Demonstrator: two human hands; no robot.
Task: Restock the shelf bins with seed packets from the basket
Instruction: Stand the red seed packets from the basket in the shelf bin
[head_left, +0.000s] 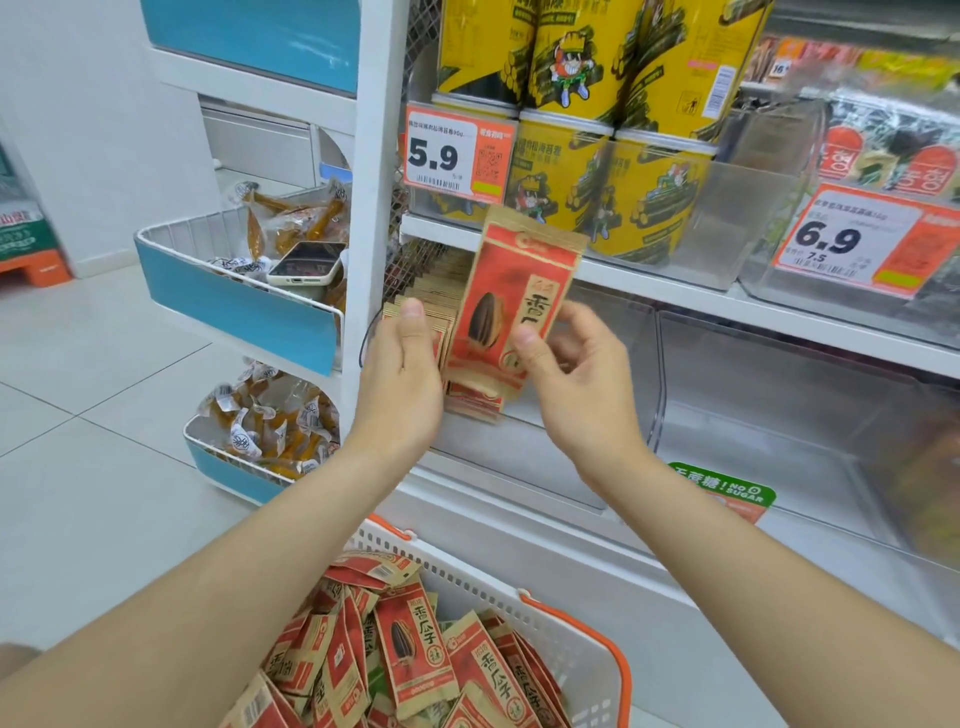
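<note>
A red and tan seed packet (511, 291) stands upright at the front of a clear shelf bin (613, 395). My right hand (576, 379) pinches its lower right edge with the thumb on its face. Behind it a row of like packets (441, 280) leans in the bin. My left hand (402, 379) presses against the front of that row, thumb up, fingers hidden behind the packets. A white basket with orange handles (582, 654) sits low in front of me, holding several more seed packets (415, 654).
Yellow snack cans (613, 176) fill the shelf above, with price tags 5.9 (457, 153) and 6.9 (857, 241). A clear bin (779, 415) lies to the right. On the left, a blue-and-white rack (234, 301) holds wrapped snacks and a phone (306, 262).
</note>
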